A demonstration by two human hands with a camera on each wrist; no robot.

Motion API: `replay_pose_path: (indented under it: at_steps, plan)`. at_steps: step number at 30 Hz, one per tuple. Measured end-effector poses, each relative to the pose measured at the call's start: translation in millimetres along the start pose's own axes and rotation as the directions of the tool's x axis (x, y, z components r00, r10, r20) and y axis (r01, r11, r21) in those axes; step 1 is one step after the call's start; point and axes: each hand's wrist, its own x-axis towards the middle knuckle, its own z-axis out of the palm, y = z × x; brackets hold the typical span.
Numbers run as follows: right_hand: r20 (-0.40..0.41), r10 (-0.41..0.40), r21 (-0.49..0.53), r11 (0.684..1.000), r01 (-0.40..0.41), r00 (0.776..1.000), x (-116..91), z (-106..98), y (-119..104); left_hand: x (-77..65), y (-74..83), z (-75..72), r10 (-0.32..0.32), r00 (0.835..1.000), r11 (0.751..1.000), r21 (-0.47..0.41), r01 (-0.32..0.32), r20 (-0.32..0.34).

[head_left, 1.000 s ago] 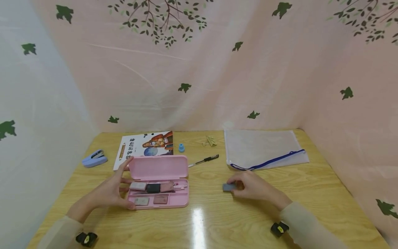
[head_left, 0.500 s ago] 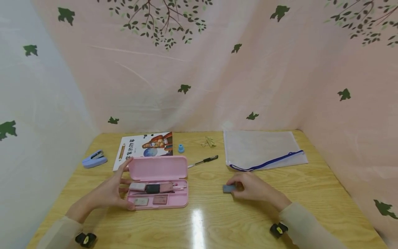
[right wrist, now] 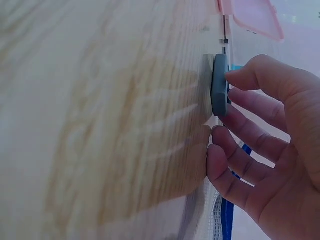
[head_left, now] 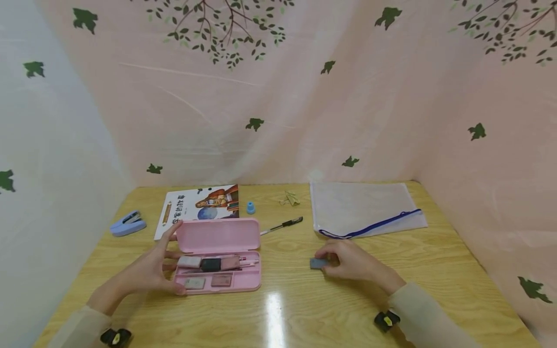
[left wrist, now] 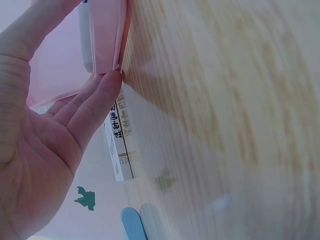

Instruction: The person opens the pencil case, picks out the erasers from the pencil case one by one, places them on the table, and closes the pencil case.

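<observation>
A pink pencil case lies open at the left-centre of the head view, its lid tipped back. Inside are several small blocks that look like erasers, and some thin pens. My left hand holds the case's left end, thumb at the front corner and index finger along the lid's edge. In the left wrist view its fingertips touch the case's corner. At the right, my right hand pinches a grey-blue eraser at the table surface. Its thumb presses the block's face in the right wrist view, the other fingers curled beside it.
Behind the case lies a booklet, with a blue stapler at its left. A small blue object, a yellowish clip and a pen lie centrally. A mesh zip pouch is behind my right hand.
</observation>
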Motion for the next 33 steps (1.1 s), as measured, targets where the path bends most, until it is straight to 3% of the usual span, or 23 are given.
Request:
replay_pose_path:
  at_steps: [7, 13, 21, 33]
  plan:
    - [-0.021, 0.031, 0.035, 0.999, -0.03, 0.999, 1.5, -1.8, -2.7, -0.6, -0.6, -0.3, -0.006, 1.0, 1.0, 0.01, 0.006, 0.0]
    - [-0.068, 0.028, 0.062, 0.998, -0.024, 0.997, 12.3, -4.5, -18.9, 0.1, -2.4, -0.4, -0.008, 1.0, 1.0, 0.004, 0.008, -0.001]
    - [-0.111, -0.05, 0.096, 0.994, 0.06, 0.993, 43.9, 0.4, -41.9, -0.8, -3.8, 0.8, -0.015, 1.0, 1.0, 0.001, 0.015, -0.006]
    - [-0.104, -0.112, 0.209, 0.969, 0.132, 0.988, 93.1, 29.5, -78.4, -1.0, -2.2, 0.5, -0.018, 1.0, 1.0, 0.009, 0.018, -0.007]
